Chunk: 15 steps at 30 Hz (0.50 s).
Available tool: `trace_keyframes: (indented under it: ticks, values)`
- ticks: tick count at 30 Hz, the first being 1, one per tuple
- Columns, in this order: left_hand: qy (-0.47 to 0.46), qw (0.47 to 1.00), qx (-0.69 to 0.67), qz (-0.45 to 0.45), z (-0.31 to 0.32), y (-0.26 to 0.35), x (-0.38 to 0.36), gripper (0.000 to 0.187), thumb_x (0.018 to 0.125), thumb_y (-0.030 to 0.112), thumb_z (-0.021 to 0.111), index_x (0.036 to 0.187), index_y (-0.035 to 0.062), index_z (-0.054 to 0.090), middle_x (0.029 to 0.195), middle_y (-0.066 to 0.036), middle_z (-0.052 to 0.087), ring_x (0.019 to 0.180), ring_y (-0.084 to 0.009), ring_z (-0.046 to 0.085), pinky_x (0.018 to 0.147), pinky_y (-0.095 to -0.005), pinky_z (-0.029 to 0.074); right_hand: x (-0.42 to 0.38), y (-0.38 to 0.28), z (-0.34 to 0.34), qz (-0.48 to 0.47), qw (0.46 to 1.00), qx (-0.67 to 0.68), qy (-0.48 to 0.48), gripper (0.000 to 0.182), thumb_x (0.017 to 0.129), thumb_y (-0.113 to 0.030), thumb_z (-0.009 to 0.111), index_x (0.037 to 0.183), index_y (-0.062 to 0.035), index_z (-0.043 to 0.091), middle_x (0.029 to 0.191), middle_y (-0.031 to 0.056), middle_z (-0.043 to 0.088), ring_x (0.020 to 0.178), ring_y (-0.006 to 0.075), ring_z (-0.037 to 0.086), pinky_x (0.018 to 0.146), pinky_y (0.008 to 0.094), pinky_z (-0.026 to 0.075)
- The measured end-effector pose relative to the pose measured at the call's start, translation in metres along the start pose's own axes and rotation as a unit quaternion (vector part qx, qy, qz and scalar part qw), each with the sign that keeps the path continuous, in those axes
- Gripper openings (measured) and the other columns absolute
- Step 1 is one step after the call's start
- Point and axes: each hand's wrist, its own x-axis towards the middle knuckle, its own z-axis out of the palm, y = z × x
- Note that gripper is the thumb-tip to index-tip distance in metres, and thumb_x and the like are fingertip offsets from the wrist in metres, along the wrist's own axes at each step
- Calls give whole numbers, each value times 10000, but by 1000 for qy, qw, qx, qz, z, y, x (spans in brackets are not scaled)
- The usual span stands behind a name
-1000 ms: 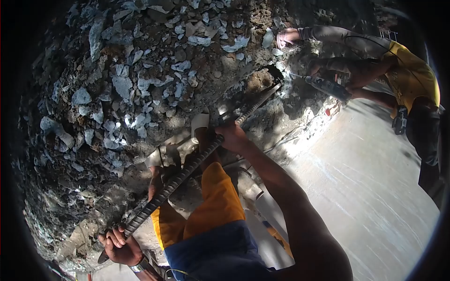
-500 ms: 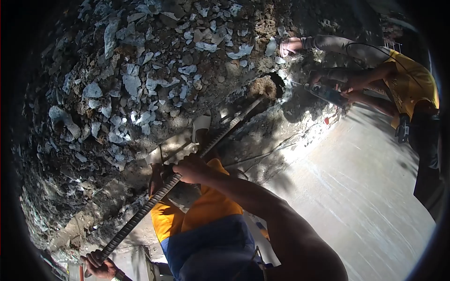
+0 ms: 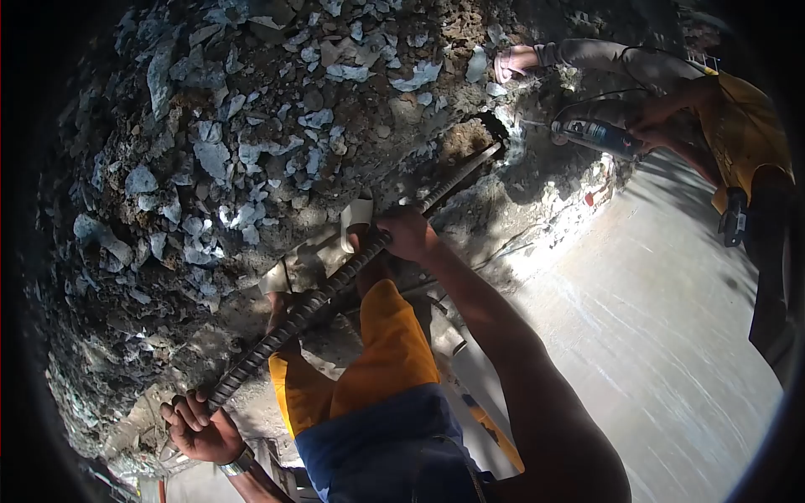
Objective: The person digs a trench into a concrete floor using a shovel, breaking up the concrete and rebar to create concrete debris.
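Observation:
A long ribbed steel bar (image 3: 314,302) runs diagonally from lower left to upper right in the head view. My right hand (image 3: 407,233) is wrapped around its upper part. At the lower end my left hand (image 3: 204,426), with a band at the wrist, has its fingers curled around the bar. The bar's flattened far tip rests at the edge of a dark hole (image 3: 495,126) in the broken ground. My legs in orange and blue shorts (image 3: 377,402) are beneath the bar, and a sandal (image 3: 357,220) shows beside it.
Broken concrete chunks and soil (image 3: 218,159) cover the left and top. A smooth concrete slab (image 3: 637,318) lies at right. A co-worker in a yellow shirt (image 3: 742,126) holds a power tool (image 3: 599,137) pointed at the ground by the hole.
The bar has moved up and to the right, its tip now at the hole. Both my hands have shifted the same way. The co-worker's tool has moved slightly upward in view.

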Motion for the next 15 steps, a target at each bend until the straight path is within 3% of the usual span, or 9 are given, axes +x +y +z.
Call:
trace_keyframes:
  ticks: [3, 6, 7, 9, 10, 11, 13, 15]
  values:
    - [-124, 992, 10, 2, 53, 21, -3, 23, 865, 80, 499, 886, 87, 504, 535, 25, 327, 537, -95, 354, 726, -326, 347, 0, -24, -47, 38, 999, 13, 9, 150, 663, -162, 673, 769, -64, 633, 747, 121, 632, 771, 327, 628, 697, 411, 491]
    - [-334, 942, 16, 31, 99, 73, -10, 12, 895, 91, 483, 885, 88, 476, 559, 19, 325, 535, -90, 344, 716, -323, 328, -1, -51, -81, 13, 999, 34, 1, 165, 664, -149, 666, 805, -66, 642, 735, 111, 635, 764, 306, 632, 714, 418, 495]
    - [-337, 940, 21, 40, 92, 89, -15, 12, 895, 91, 483, 885, 88, 476, 559, 19, 325, 535, -90, 344, 716, -323, 328, -1, -68, -80, 3, 999, 37, 7, 165, 664, -149, 666, 805, -66, 642, 735, 111, 635, 764, 306, 632, 714, 418, 495]
    - [-165, 982, 51, 70, 65, 120, -23, 57, 917, 89, 457, 955, 65, 492, 569, 16, 329, 539, -92, 338, 726, -323, 331, 3, -105, -63, 0, 994, 109, -3, 163, 665, -115, 649, 827, -105, 628, 790, 81, 625, 831, 286, 625, 750, 410, 462]
    - [-71, 991, 81, 84, 47, 130, -23, 87, 932, 98, 426, 870, 59, 474, 560, 15, 320, 528, -94, 342, 687, -320, 344, 5, -113, -39, -12, 996, 77, -31, 175, 668, -122, 652, 841, -114, 632, 801, 82, 634, 840, 281, 630, 753, 415, 467]
    - [65, 989, 81, 103, 38, 132, -26, 82, 937, 103, 417, 919, 49, 476, 562, 25, 313, 506, -85, 320, 655, -303, 346, 9, -118, -14, -21, 997, 45, -62, 186, 671, -129, 656, 855, -123, 635, 812, 82, 642, 849, 277, 635, 757, 420, 472]
    - [-29, 994, 50, 90, -46, 139, -27, 119, 941, 108, 409, 983, 25, 483, 565, 35, 313, 473, -78, 291, 600, -278, 352, 6, -137, 11, -58, 991, 68, -98, 197, 675, -143, 659, 870, -129, 636, 809, 88, 647, 835, 270, 643, 743, 438, 485]
    - [3, 993, 76, 88, -108, 144, -44, 161, 933, 101, 419, 1041, 3, 488, 566, 42, 312, 451, -72, 276, 540, -256, 345, -4, -158, 22, -56, 985, 50, -158, 195, 674, -152, 662, 866, -123, 636, 796, 86, 646, 826, 272, 644, 737, 446, 482]
